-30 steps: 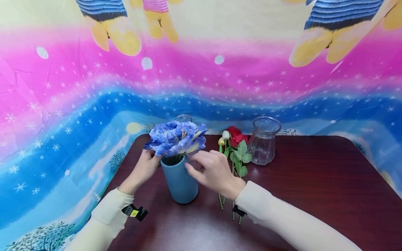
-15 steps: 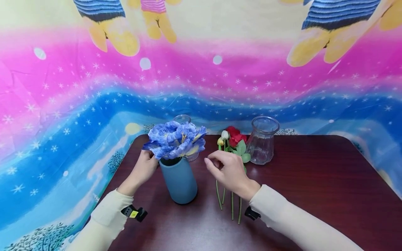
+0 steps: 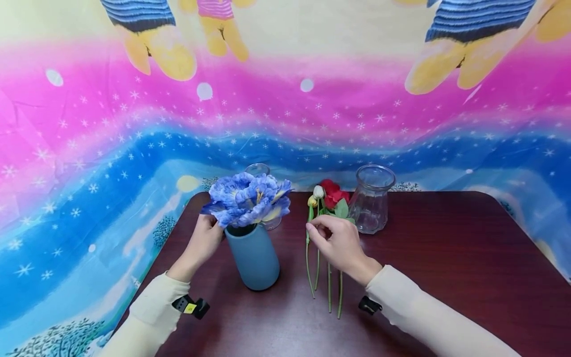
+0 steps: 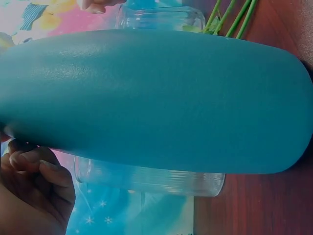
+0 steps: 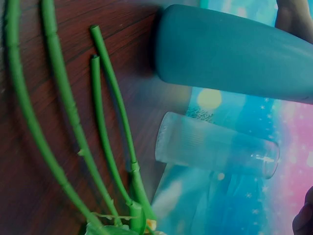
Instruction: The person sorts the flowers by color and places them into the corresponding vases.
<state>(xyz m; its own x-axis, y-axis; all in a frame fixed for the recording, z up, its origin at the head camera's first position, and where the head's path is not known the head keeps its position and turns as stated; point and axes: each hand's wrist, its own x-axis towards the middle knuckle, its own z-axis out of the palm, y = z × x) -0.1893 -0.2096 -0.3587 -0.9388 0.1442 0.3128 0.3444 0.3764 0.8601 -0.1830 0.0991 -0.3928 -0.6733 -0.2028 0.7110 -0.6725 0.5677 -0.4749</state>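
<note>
A matte teal vase (image 3: pixel 254 260) stands left of centre on the table, with a large ruffled blue flower (image 3: pixel 247 198) in its mouth. My left hand (image 3: pixel 205 238) holds the vase at its rim, below the petals; its fingers curl beside the neck in the left wrist view, fingertips partly hidden. My right hand (image 3: pixel 341 243) hovers over the loose flowers with nothing in its grasp, fingers loosely bent. Those lying flowers are a red rose (image 3: pixel 332 192), a white tulip bud (image 3: pixel 318 192) and a yellow bud (image 3: pixel 312 201). Their green stems (image 5: pixel 63 98) point toward me.
A clear glass vase (image 3: pixel 371 213) with a flared rim stands behind the right hand. Another clear glass cylinder (image 5: pixel 215 147) sits behind the teal vase. The dark wooden table (image 3: pixel 446 258) meets a printed cloth backdrop (image 3: pixel 285 99) at its far edge.
My right hand has drawn away from the blue flower and moved right, over the lying flowers. My left hand stays at the teal vase's rim.
</note>
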